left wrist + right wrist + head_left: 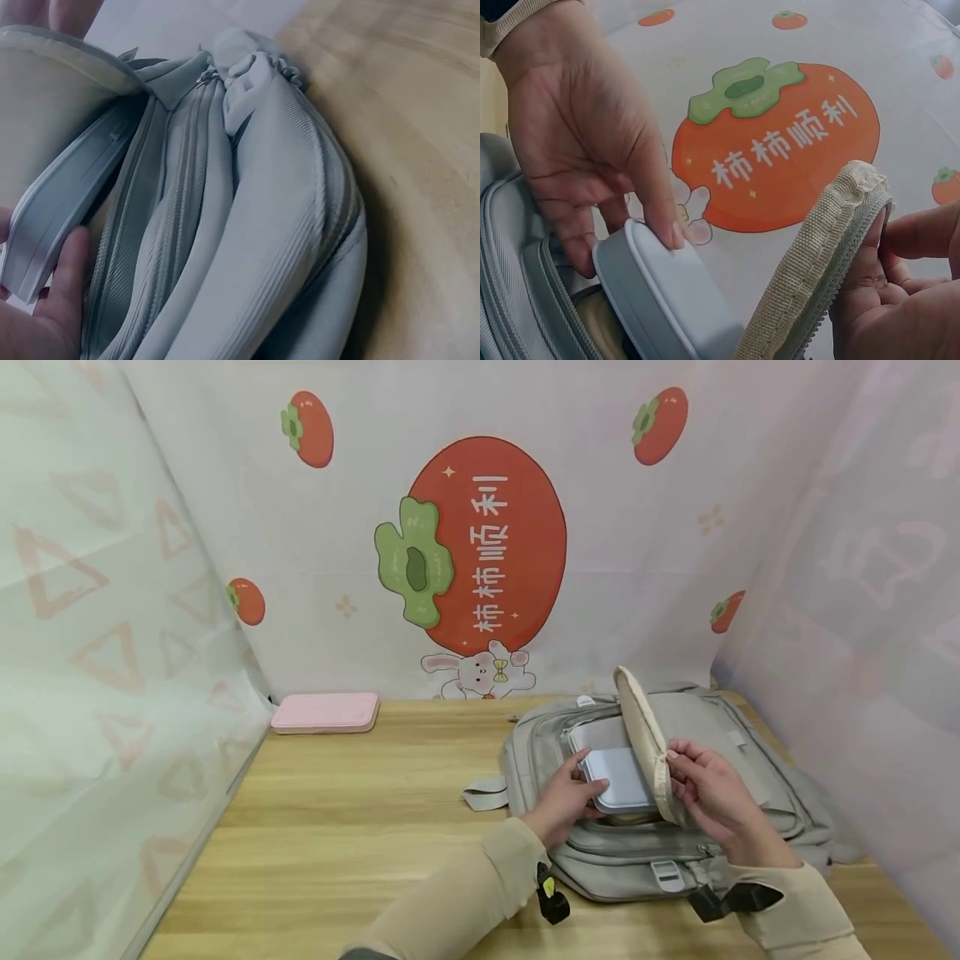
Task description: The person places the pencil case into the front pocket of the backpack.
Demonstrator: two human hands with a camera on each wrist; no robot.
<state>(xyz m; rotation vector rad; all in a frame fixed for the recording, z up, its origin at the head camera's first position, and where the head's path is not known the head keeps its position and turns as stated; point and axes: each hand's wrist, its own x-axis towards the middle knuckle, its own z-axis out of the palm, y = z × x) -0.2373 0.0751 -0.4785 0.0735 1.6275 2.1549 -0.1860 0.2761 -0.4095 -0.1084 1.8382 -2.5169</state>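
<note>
A grey backpack [750, 785] lies flat on the wooden table, its front pocket unzipped. My left hand [567, 795] grips the near end of a pale blue, box-like case [621, 779], thumb on top and fingers beneath. The far part of this case [75, 187] sits inside the pocket, hidden behind the raised flap. My right hand [708, 789] pinches the edge of that pocket flap [647, 739] and holds it up, showing its cream lining. In the right wrist view, the flap's zipper teeth [829, 281] run beside the right fingers, and the case [667, 292] stands tilted in the pocket mouth.
A pink flat case [326, 713] lies at the back left of the table [337, 843]. A grey strap loop [486, 793] sticks out from the backpack's left side. Printed cloth [480, 410] hangs behind the table, with pale cloth walls at both sides.
</note>
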